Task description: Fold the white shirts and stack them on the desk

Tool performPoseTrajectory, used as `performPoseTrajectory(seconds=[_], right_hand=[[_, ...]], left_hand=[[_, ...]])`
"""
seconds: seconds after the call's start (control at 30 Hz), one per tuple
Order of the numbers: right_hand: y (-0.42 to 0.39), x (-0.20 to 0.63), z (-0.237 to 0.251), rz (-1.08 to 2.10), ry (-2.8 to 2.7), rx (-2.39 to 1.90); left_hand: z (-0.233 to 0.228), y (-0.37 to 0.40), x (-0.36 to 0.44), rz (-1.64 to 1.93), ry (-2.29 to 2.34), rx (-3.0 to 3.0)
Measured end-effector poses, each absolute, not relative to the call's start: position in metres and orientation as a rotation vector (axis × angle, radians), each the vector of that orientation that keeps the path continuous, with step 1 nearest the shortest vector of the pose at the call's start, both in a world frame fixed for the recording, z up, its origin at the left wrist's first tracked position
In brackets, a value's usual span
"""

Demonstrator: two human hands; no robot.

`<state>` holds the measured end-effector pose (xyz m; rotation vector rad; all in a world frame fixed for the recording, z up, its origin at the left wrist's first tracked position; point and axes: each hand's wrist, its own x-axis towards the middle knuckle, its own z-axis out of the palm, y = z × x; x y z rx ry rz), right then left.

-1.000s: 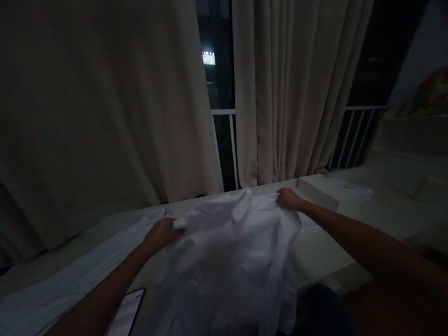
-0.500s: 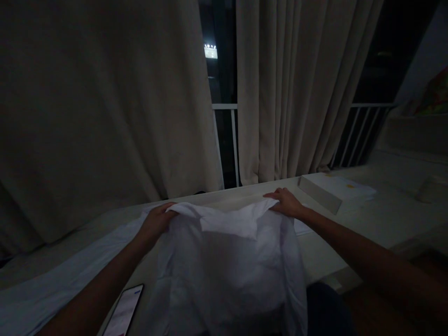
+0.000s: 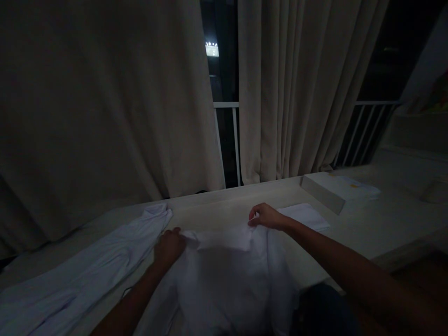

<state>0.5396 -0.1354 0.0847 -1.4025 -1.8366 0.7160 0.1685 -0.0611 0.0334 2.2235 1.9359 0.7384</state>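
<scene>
1. Garment in white cloth, held spread by its upper end between the left hand and the right hand, over the middle of the pale surface, short of its far edge. The body falls toward the near edge; I cannot tell whether the lower end rests on the surface or hangs past it.
2. The right hand pinches the upper right corner between thumb and fingers. The left hand is closed on the upper left corner, its fingertips too dark to make out.
3. For a good hold, both corners should probably sit level, with an even outward pull – the right corner looks a little higher than the left. A firm pinch near the seams would likely take the slack from the middle without stretching the cloth.
4. The cloth looks thin, soft and plain, with a straight band across the top and loose folds down both sides. The middle is in shadow and blurred.
5. A second white garment lies along the left part of the surface, one end near the far edge. A folded white cloth and a pale box lie toward the right.
</scene>
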Motion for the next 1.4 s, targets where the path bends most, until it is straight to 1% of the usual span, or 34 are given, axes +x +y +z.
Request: performPoseTrajectory(seconds=[0.1,0.2,0.27,0.37,0.47,0.53,0.63,0.7,0.77,0.87,1.0,1.1,1.27,1.33,1.4], right_hand=[[-0.136,0.526,0.087,0.627,-1.899,-1.376],[-0.136,0.520,0.089,0.723,-1.850,-1.326],[-0.138,0.521,0.090,0.753,-1.783,-1.308],[-0.138,0.529,0.091,0.717,-1.726,-1.290],[-0.136,0.543,0.090,0.616,-1.778,-1.382],[-0.137,0.548,0.088,0.434,-1.824,-1.532],[-0.147,0.535,0.087,0.079,-1.847,-1.607],[-0.158,0.512,0.088,-0.032,-1.890,-1.517],[-0.166,0.486,0.090,-0.042,-1.939,-1.460],[-0.167,0.459,0.094,-0.071,-1.924,-1.513],[-0.154,0.458,0.098,-0.130,-2.056,-1.552],[-0.149,0.474,0.096,-0.132,-2.104,-1.621],[-0.153,0.499,0.089,0.036,-1.942,-1.774],[-0.152,0.502,0.088,0.101,-1.854,-1.744],[-0.149,0.501,0.089,0.253,-1.727,-1.677]], left_hand=[[-0.010,-0.091,0.209,0.662,1.797,2.408],[-0.037,-0.119,0.251,0.662,1.553,2.667],[-0.047,-0.132,0.271,0.737,1.405,2.679],[-0.051,-0.139,0.283,0.966,1.279,2.516],[-0.038,-0.131,0.280,1.193,1.336,2.256],[-0.017,-0.120,0.276,1.249,1.384,2.147],[0.028,-0.104,0.274,1.168,1.384,2.200],[0.058,-0.098,0.279,1.057,1.363,2.290],[0.081,-0.096,0.286,0.962,1.321,2.361],[0.100,-0.098,0.291,0.932,1.236,2.434],[0.103,-0.098,0.280,0.840,1.171,2.617],[0.101,-0.094,0.265,0.867,1.233,2.671],[0.100,-0.090,0.258,0.963,1.379,2.543],[0.097,-0.087,0.260,1.002,1.397,2.427],[0.094,-0.084,0.263,1.044,1.441,2.250]])
